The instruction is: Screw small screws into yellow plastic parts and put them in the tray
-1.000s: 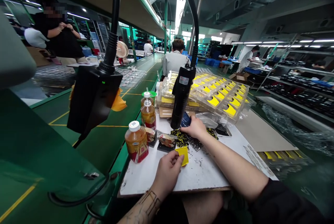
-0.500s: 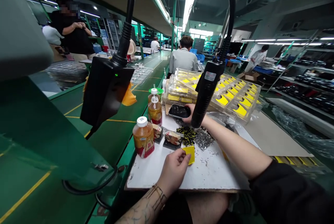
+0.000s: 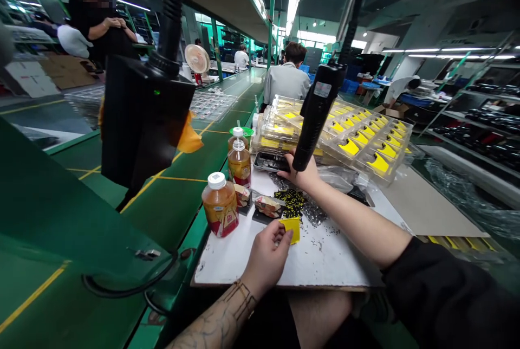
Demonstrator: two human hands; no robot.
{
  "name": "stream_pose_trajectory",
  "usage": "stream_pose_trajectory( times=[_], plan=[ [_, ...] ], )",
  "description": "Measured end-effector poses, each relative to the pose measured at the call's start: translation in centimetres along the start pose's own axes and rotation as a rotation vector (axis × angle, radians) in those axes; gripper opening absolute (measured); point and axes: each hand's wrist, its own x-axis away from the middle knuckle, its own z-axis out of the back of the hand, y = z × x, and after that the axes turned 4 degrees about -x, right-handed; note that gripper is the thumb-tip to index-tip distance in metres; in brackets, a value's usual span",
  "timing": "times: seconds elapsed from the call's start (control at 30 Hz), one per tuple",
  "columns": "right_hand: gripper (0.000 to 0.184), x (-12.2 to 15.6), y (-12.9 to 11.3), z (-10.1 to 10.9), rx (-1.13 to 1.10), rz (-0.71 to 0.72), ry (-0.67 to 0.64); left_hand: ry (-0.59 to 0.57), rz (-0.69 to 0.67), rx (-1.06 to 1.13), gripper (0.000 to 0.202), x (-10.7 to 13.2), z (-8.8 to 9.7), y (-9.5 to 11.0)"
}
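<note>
My left hand (image 3: 270,251) pinches a flat yellow plastic piece (image 3: 290,230) between thumb and fingers, just above the white board (image 3: 325,265). Farther off, my right hand (image 3: 304,173) reaches forward and grips the right end of a black smartphone (image 3: 268,162), whose screen shows reflections. A hanging black electric screwdriver (image 3: 319,116) covers part of this hand. Between my hands lie a heap of small black-and-yellow parts (image 3: 289,202) and a pile of small metal screws (image 3: 314,211). Beside them stands a dark block wrapped in patterned tape (image 3: 268,206).
Drink bottles (image 3: 220,205) stand at the board's left edge. Stacked clear trays (image 3: 357,137) of yellow pieces are behind the phone. A black box (image 3: 142,116) hangs on the left over the green conveyor (image 3: 182,192). A co-worker (image 3: 286,81) sits ahead.
My right hand has shifted slightly up and left with the phone, which has tilted and now shows reflections. My left hand keeps the yellow piece. The camera view has shifted a little.
</note>
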Motion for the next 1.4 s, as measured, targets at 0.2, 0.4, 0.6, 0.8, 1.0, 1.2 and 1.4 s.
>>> stream_pose_trajectory(
  times=[0.2,0.4,0.6,0.8,1.0,1.2,1.4],
  plan=[
    [0.052,2.2,-0.1,1.1,-0.150,-0.088,0.090,0.007,0.060,0.075,0.032,0.0,0.0,-0.2],
    [0.034,8.0,0.8,2.1,-0.383,-0.212,0.076,0.032,0.111,0.145,0.033,-0.1,-0.2,0.4],
    [0.047,10.6,-0.2,3.2,-0.784,-0.201,-0.233,0.058,0.085,0.114,0.026,0.1,-0.2,0.9],
    [0.030,11.4,-2.1,5.7,-1.142,-0.071,-0.522,0.019,0.020,-0.014,0.024,0.3,0.1,1.8],
    [0.028,11.4,-1.7,6.4,-1.075,-0.157,-0.468,-0.063,-0.011,-0.085,0.026,0.3,0.4,2.2],
    [0.031,10.1,2.0,7.8,-0.633,-0.431,-0.027,-0.086,-0.006,-0.096,0.029,0.7,0.6,1.9],
    [0.025,9.7,5.0,8.4,-0.146,-0.545,-0.331,-0.076,0.084,-0.060,0.031,0.4,0.7,1.6]
  ],
)
